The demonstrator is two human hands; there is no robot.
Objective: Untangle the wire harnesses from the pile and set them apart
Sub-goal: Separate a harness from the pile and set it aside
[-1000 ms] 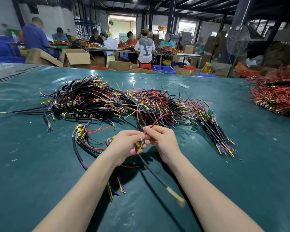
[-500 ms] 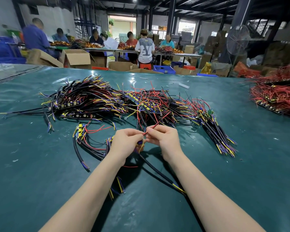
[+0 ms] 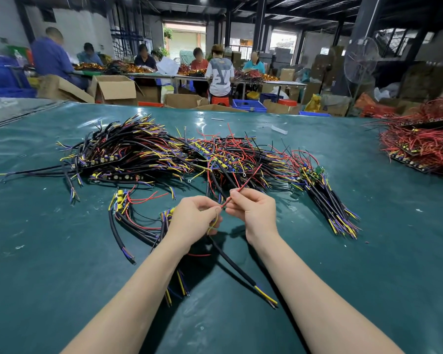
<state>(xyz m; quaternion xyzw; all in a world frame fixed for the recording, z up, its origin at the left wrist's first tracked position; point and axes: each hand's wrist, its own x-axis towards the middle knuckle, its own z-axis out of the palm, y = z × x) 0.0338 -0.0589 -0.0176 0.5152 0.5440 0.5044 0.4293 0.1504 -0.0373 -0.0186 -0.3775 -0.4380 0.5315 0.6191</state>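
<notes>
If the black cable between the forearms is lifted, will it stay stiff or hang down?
Probably droop: the black cable trails from under the left hand to the table. Thin, so likely light. Its split coloured ends might catch in the pile.

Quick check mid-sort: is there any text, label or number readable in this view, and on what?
"Y": large letter, perhaps overlapping another, on the back of the standing person's pale T-shirt.
Cardboard boxes: no print readable.
Component boards in the harness pile: markings too small to read.
Nothing else is legible.
</notes>
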